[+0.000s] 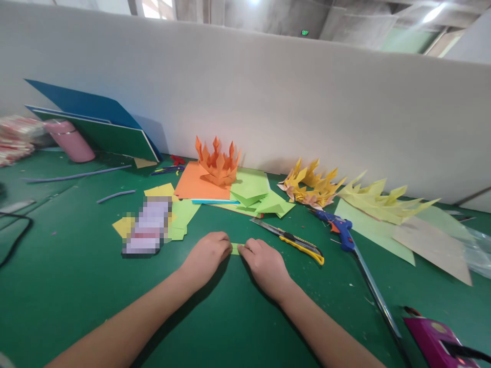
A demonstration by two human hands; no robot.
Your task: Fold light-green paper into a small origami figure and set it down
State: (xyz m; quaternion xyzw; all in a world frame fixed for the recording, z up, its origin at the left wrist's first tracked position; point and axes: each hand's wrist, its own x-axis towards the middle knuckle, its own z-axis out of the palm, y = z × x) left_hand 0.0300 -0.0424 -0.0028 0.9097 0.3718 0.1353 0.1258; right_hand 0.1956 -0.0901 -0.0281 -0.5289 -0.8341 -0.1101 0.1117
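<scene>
A small piece of light green paper point(235, 249) lies on the green table between my two hands, mostly covered by the fingers. My left hand point(209, 255) pinches its left end, and my right hand point(265, 266) pinches the right end; both are closed with curled fingers. Just right of my right hand rests a box cutter point(291, 241) with a yellow handle and its blade out. Beyond the hands is a loose stack of green paper sheets point(253, 191). An orange folded-paper crown point(218, 163) stands on orange paper point(187, 181) there.
On the right are a yellow paper crown point(312, 186), a pale yellow crown point(387, 199), a blue glue gun point(343, 232) and a magenta box point(437, 340). Left lie a blurred-out phone-like object point(148, 227), purple stems point(115, 196) and a pink bottle point(72, 140). A white partition point(245, 97) stands behind.
</scene>
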